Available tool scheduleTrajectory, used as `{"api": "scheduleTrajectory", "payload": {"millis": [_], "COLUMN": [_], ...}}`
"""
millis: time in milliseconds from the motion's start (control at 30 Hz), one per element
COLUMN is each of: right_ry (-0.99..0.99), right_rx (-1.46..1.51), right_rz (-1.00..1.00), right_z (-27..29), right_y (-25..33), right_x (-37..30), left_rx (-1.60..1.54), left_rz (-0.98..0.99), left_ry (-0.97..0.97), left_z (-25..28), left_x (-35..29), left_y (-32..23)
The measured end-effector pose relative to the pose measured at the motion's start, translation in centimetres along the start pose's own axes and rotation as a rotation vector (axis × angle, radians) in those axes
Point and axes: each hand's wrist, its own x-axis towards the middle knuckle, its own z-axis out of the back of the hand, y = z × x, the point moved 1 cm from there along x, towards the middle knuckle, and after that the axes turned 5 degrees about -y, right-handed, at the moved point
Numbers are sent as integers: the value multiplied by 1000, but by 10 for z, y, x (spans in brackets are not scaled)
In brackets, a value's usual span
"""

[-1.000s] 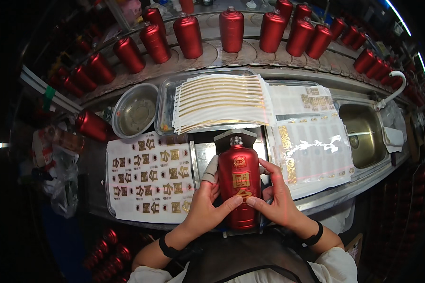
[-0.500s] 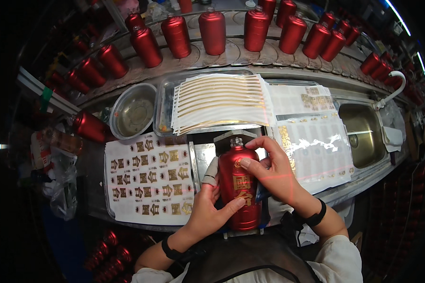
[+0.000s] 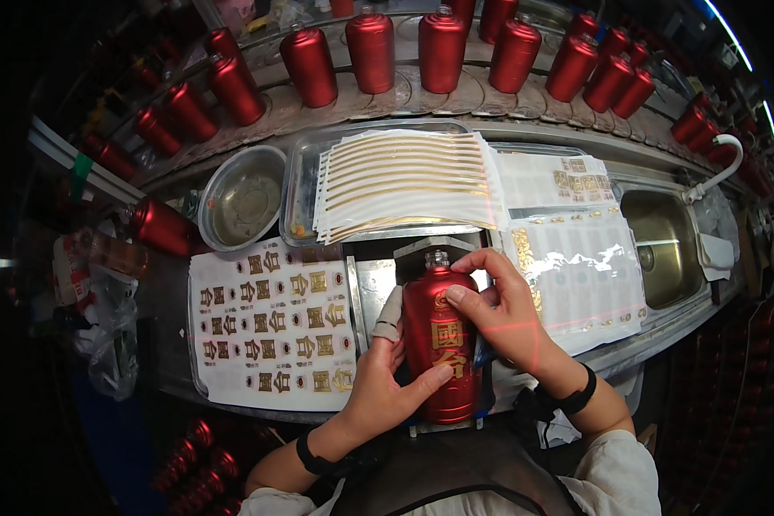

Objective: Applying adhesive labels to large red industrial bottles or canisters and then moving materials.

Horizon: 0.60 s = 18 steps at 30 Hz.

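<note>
A red glass bottle (image 3: 439, 391) with a clear neck and gold characters down its front stands between my hands, leaning back slightly. My left hand (image 3: 385, 384) grips its left side, thumb laid across the lower gold character; a pale cover wraps one finger. On the bottle's right shoulder rests my right hand (image 3: 509, 316), its thumb pressing beside a small round gold emblem (image 3: 443, 297) and the index finger bent near the neck. The far fingers of both hands are partly hidden by the bottle. Left of it lies a sheet of gold character stickers (image 3: 271, 331).
Red bottles (image 3: 370, 56) line a curved conveyor (image 3: 404, 105) at the back. Nearer stand a stack of gold-striped strips (image 3: 408, 185), a metal bowl (image 3: 242, 198) and clear-wrapped sheets (image 3: 576, 275). A sink (image 3: 658, 249) is at right; another red bottle (image 3: 162, 228) lies tilted at left.
The conveyor bottles have shifted left. The held bottle and both hands sit slightly farther right in the picture, with the grip much the same.
</note>
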Motion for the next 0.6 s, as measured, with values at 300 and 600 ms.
{"api": "scheduleTrajectory", "payload": {"millis": [300,600], "right_ry": [31,16], "right_rx": [-109,152], "right_rz": [40,49], "right_z": [-3,-12], "right_y": [0,-11], "right_x": [3,4], "left_rx": [-40,-55], "left_rz": [15,17], "left_ry": [11,13], "left_z": [7,14], "left_x": [4,6], "left_y": [3,6]}}
